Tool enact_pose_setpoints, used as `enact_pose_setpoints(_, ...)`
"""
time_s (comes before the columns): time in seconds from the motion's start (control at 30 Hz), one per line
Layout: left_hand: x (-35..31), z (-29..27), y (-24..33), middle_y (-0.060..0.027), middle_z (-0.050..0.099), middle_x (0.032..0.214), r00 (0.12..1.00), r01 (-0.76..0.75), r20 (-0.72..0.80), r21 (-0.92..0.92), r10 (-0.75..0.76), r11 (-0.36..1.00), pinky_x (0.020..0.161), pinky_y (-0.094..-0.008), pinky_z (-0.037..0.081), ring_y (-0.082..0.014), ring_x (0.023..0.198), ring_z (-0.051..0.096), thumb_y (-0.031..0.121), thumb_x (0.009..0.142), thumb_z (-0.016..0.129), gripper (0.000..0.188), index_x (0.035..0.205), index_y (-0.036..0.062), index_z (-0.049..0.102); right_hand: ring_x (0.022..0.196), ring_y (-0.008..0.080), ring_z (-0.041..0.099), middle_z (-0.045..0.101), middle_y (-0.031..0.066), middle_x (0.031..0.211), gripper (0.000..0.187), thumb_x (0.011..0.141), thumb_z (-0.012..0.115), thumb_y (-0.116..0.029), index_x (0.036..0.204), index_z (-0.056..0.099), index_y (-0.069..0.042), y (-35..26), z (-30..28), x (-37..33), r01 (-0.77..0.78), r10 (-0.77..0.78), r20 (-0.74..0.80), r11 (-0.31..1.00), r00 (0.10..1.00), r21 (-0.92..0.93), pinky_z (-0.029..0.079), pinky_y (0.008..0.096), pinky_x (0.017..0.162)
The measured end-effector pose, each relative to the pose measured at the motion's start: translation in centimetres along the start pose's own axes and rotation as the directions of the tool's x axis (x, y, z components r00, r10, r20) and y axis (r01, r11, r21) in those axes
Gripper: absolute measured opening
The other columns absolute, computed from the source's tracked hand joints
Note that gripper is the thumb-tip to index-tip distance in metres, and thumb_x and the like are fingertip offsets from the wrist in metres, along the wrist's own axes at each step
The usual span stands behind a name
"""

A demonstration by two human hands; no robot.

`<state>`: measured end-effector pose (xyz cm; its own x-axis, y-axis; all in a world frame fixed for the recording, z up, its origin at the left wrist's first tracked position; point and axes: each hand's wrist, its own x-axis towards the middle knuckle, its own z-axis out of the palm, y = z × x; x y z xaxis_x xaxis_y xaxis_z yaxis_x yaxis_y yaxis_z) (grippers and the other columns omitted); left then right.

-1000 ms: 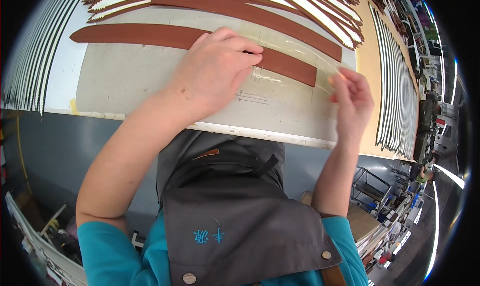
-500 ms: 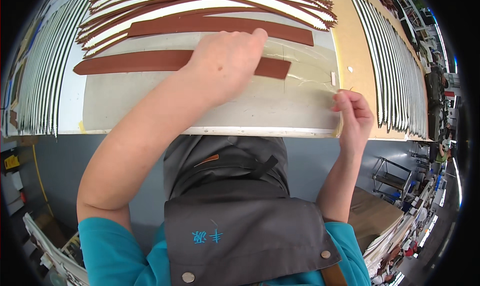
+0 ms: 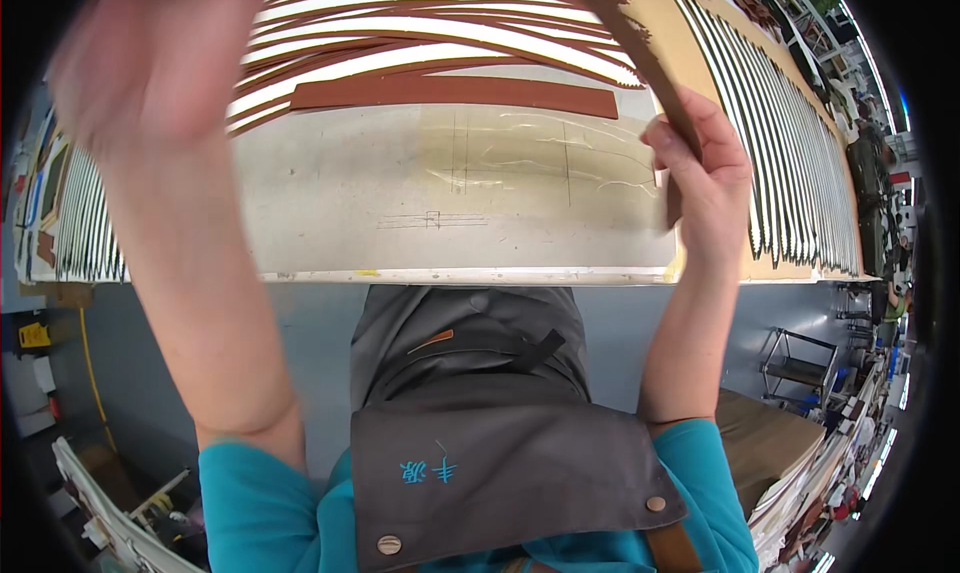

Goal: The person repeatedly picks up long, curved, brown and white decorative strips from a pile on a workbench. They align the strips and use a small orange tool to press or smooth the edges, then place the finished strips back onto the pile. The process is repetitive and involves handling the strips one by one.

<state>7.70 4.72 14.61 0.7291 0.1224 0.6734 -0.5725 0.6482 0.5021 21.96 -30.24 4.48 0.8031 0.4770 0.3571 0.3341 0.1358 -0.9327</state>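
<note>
My right hand [image 3: 705,178] is closed on a brown leather strap [image 3: 640,63] that rises off the bench toward the upper middle of the picture. My left hand [image 3: 150,53] is raised and blurred at the upper left; whether it holds anything is unclear. A second brown strap [image 3: 450,93] lies flat along the far side of the pale cutting mat [image 3: 400,203], which carries faint drawn lines. Behind that strap lies a fan of several more brown straps [image 3: 420,23] on white backing.
Rows of dark narrow strips [image 3: 790,143] cover the brown board at the right, and more [image 3: 85,223] lie at the left. The bench's near edge [image 3: 450,275] runs just above my grey apron [image 3: 480,443]. Shelving and stacked sheets stand at the lower right.
My left hand has lifted off the near strap and swung up to the left. My right hand has picked that strap up off the mat and raised it.
</note>
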Motion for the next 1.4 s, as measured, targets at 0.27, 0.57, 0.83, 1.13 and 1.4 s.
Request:
enact_pose_setpoints(0.27, -16.5, -8.0, -0.7, -0.0067, 0.066, 0.118, 0.621, 0.545, -0.783, 0.457, 0.028, 0.703, 0.084, -0.0272, 0.047, -0.014, 0.103, 0.059, 0.014, 0.104, 0.064, 0.055, 0.153, -0.0027, 0.043, 0.106, 0.0264, 0.066, 0.072, 0.0068, 0.117, 0.05, 0.076, 0.087, -0.01, 0.123, 0.073, -0.008, 3.6, 1.8, -0.6, 0.236, 0.028, 0.345, 0.678, 0.938, -0.696, 0.054, 0.0393, 0.093)
enact_pose_setpoints(0.57, -17.6, -5.3, -1.5, -0.0087, 0.07, 0.121, 0.778, 0.618, -0.582, 0.776, 0.236, -0.124, 0.093, -0.0294, 0.051, -0.0138, 0.103, 0.062, 0.013, 0.101, 0.067, 0.03, 0.13, 0.0061, 0.069, 0.124, 0.023, 0.063, 0.074, 0.0055, 0.126, 0.031, 0.087, 0.079, -0.012, 0.119, 0.076, -0.011, 3.9, -2.4, -7.1, 0.089, 0.023, 0.118, 0.526, 0.993, -0.846, 0.036, 0.0456, 0.115)
enact_pose_setpoints(0.83, -12.4, 1.9, -14.7, -0.0123, 0.054, 0.154, 0.783, 0.129, -0.126, 0.991, -0.609, -0.039, 0.117, -0.044, 0.039, -0.0339, 0.145, 0.047, 0.008, 0.093, 0.069, 0.05, 0.141, 0.0021, 0.06, 0.14, 0.025, 0.055, 0.066, 0.0073, 0.143, 0.048, 0.09, 0.079, -0.02, 0.135, 0.068, -0.01, 4.2, -2.7, -7.7, 0.038, 0.078, 0.088, 0.493, 0.993, -0.869, 0.027, 0.0511, 0.123)
enact_pose_setpoints(1.13, -11.9, 1.2, -16.6, -0.0089, 0.059, 0.148, 0.83, 0.117, -0.203, 0.974, -0.52, -0.194, 0.114, -0.0455, 0.039, -0.0311, 0.141, 0.051, 0.016, 0.091, 0.075, 0.052, 0.14, 0.0038, 0.062, 0.146, 0.0243, 0.049, 0.059, 0.0083, 0.151, 0.056, 0.091, 0.078, -0.022, 0.143, 0.063, -0.009, 4.3, -2.0, -7.4, 0.015, 0.119, 0.09, 0.522, 0.989, -0.853, 0.021, 0.0515, 0.125)
enact_pose_setpoints(1.4, -11.9, 1.1, -17.2, -0.0073, 0.062, 0.146, 0.831, 0.125, -0.207, 0.974, -0.516, -0.188, 0.114, -0.0438, 0.038, -0.0306, 0.139, 0.053, 0.011, 0.089, 0.075, 0.048, 0.136, 0.0042, 0.066, 0.145, 0.0237, 0.05, 0.062, 0.0082, 0.149, 0.053, 0.09, 0.079, -0.019, 0.14, 0.066, -0.009, 3.9, -2.4, -7.6, -0.046, 0.148, 0.042, 0.542, 0.988, -0.839, 0.021, 0.0474, 0.124)
